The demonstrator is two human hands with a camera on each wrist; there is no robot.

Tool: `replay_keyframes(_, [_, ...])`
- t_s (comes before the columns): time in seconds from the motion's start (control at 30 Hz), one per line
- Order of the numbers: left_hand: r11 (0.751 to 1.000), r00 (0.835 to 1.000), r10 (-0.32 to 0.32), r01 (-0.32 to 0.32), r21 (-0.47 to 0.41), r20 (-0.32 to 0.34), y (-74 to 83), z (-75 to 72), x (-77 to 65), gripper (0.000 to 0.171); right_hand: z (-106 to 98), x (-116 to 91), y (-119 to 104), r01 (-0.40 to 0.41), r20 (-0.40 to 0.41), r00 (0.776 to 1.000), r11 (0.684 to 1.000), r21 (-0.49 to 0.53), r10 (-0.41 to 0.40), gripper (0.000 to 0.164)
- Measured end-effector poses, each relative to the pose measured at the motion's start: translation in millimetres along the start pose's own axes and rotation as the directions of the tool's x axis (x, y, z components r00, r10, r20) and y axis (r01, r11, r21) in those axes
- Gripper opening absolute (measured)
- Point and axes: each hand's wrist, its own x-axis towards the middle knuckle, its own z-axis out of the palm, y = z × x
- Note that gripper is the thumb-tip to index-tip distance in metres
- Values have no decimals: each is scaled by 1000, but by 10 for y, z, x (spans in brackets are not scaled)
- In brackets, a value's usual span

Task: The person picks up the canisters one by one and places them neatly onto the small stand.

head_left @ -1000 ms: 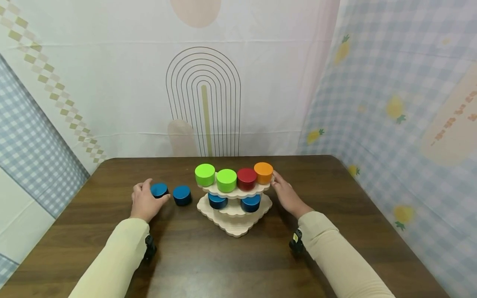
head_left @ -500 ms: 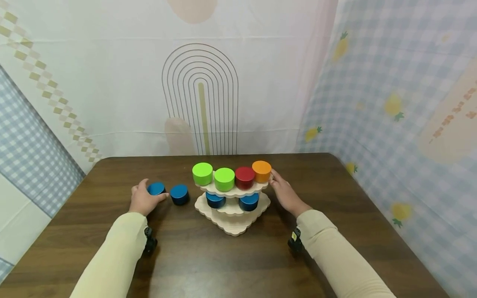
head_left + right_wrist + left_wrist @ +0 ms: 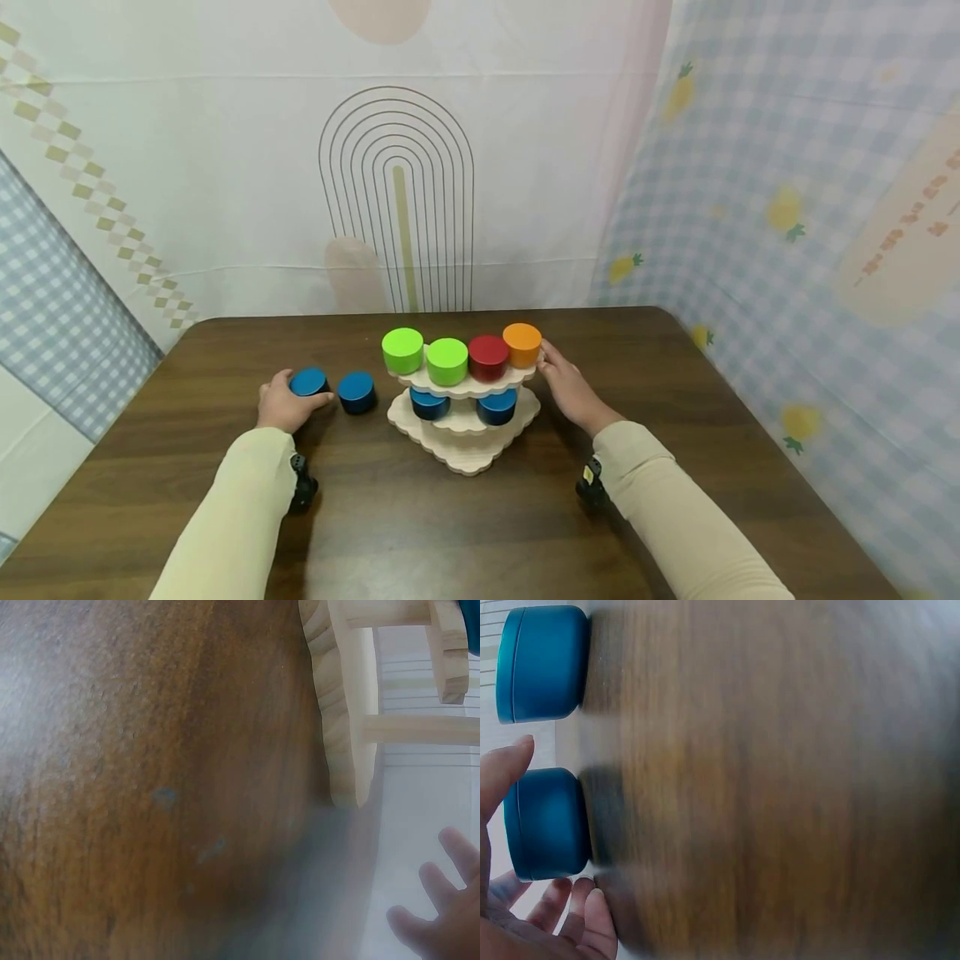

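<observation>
My left hand (image 3: 283, 407) curves around a blue round tin (image 3: 549, 823) standing on the table. In the left wrist view the fingertips are right at the tin's side, while the thumb is spread a little apart from it. A second blue tin (image 3: 357, 392) stands just to the right. My right hand (image 3: 568, 385) holds the right corner of the top tier of a pale wooden stand (image 3: 467, 454); its other fingers (image 3: 442, 889) are spread free in the right wrist view. Along the top tier sit two green tins (image 3: 447, 362), a red tin (image 3: 488, 358) and an orange tin (image 3: 522, 345).
Two blue tins (image 3: 496, 407) sit on the stand's middle tier, partly under the top one. Thin wooden posts (image 3: 420, 729) join the tiers. Behind the dark wooden table (image 3: 435, 542) hangs a patterned cloth (image 3: 540, 183), with a checked one on the right.
My left hand lowers and comes in closer around the left blue tin. The right hand stays at the stand, and the whole head view shifts slightly.
</observation>
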Motion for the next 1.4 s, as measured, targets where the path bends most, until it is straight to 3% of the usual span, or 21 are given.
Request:
replay_keyframes(0.43, [998,999,-35,37,51,-35,23,95,9,79,14,0,1,-8,0,1000,1000,14,8,54])
replay_keyframes(0.7, [998,995,-62,63,-2,-83,-20,108,-5,77,34,24,-1,-13,3,1000,1000,11,13,54])
replay_keyframes(0.93, [996,985,-15,0,-86,-169,-14,78,-55,73,19,16,23,-23,7,1000,1000,5,23,55])
replay_keyframes(1.1, [992,976,-17,-11,-128,-217,6,22,-111,71,16,2,6,-24,15,1000,1000,16,23,55])
replay_keyframes(1.4, [993,967,-9,-22,-117,-255,112,-76,-214,71,11,2,8,-6,23,1000,1000,20,5,54])
